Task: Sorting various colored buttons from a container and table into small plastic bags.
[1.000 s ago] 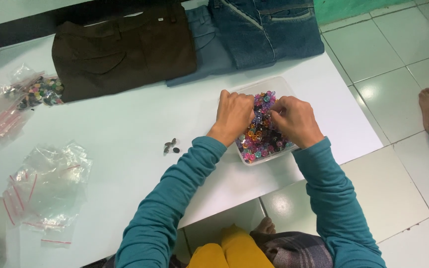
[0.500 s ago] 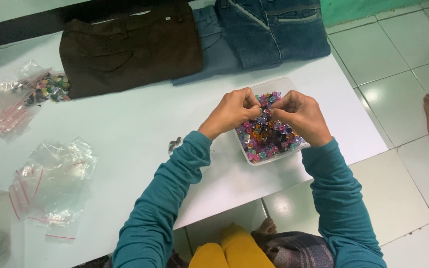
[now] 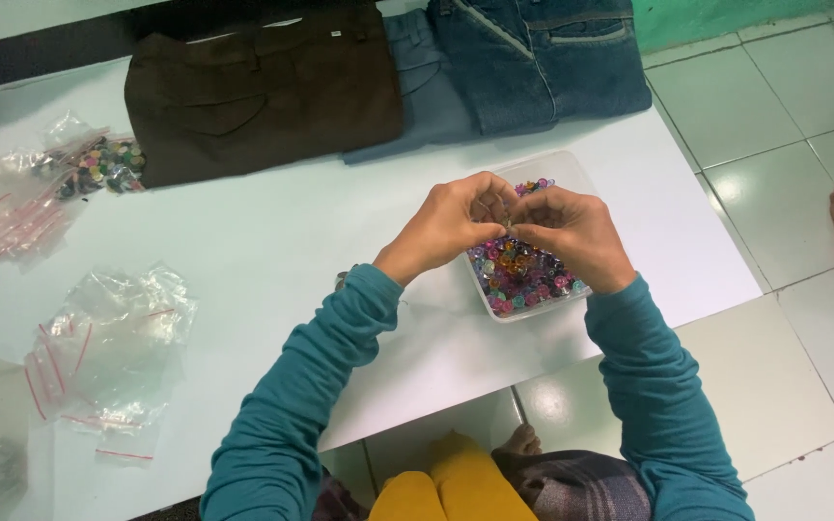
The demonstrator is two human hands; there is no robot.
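A clear plastic tray [image 3: 571,178], rectangular with rounded corners, lies on the white table right of the frame's centre, its long side tilted slightly. It is filled with small round beads [image 3: 523,275] in purple, pink, orange, teal and dark tones, heaped loosely. The tray's middle is hidden from view; its upper right corner and lower edge show.

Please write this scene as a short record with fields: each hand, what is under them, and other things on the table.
left hand: raised over the tray, fingertips pinched against the right hand's
right hand: same, fingertips meeting the left's; any piece between them is too small to tell
tray: clear plastic, holds many coloured beads
table: white
garments: brown trousers and blue jeans, folded at the far edge
bags: clear plastic bags at the left
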